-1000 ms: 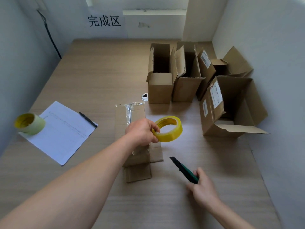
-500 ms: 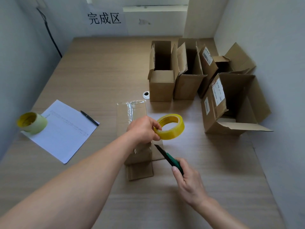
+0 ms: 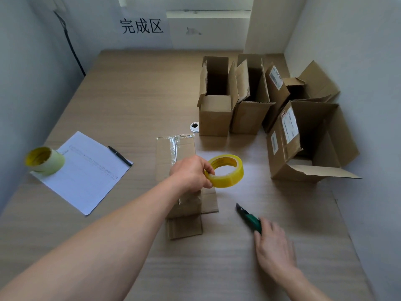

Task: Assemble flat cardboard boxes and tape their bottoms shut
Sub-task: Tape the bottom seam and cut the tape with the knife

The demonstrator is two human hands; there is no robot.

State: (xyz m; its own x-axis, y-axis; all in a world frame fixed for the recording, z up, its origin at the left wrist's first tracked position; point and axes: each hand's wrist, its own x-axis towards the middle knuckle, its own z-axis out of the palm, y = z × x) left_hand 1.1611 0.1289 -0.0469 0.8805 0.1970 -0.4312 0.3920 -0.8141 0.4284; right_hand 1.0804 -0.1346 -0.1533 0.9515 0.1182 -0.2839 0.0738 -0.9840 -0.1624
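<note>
The left hand [image 3: 191, 173] pinches a yellow tape roll [image 3: 225, 171] by its near rim, thumb and fingers [image 3: 210, 170] curled round it, holding it above the flattened cardboard box [image 3: 175, 148] that lies on the wooden counter [image 3: 130, 94]. The right hand [image 3: 274, 246] is blurred; its fingers seem to touch the end of a green utility knife [image 3: 249, 218] lying on the counter, though I cannot tell whether they grip it. Assembled open boxes [image 3: 217, 114] stand at the far right.
</note>
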